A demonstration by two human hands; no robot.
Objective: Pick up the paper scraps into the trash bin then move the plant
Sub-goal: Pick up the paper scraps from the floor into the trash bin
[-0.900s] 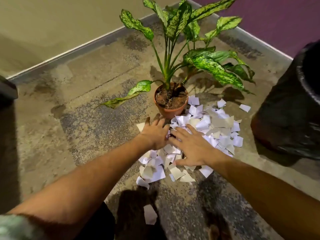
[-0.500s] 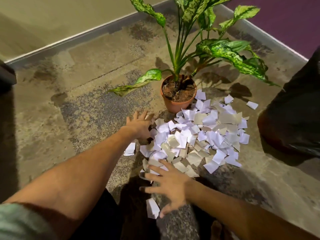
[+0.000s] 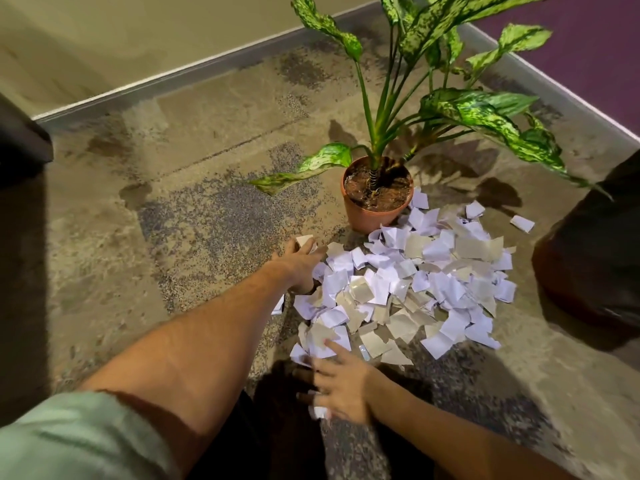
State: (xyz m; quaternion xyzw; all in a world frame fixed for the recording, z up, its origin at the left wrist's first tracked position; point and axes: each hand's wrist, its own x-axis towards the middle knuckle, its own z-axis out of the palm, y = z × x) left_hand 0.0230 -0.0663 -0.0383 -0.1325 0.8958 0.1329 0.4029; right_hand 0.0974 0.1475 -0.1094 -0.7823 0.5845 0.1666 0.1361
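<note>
**Scraps heaped beside pot, hands at pile edges**

On the floor, head view: paper scraps (image 3: 408,289) lie piled against the plant (image 3: 379,199), trash bin (image 3: 595,244) just right. Left hand (image 3: 301,263) and right hand (image 3: 341,386) both spread flat, holding nothing. Scraps likely light, flimsy; best scooped from pile edges.

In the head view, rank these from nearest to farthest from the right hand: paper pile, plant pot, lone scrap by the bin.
1. Paper pile, at the right hand's fingertips.
2. Plant pot, beyond the pile.
3. Lone scrap, far right.
</note>
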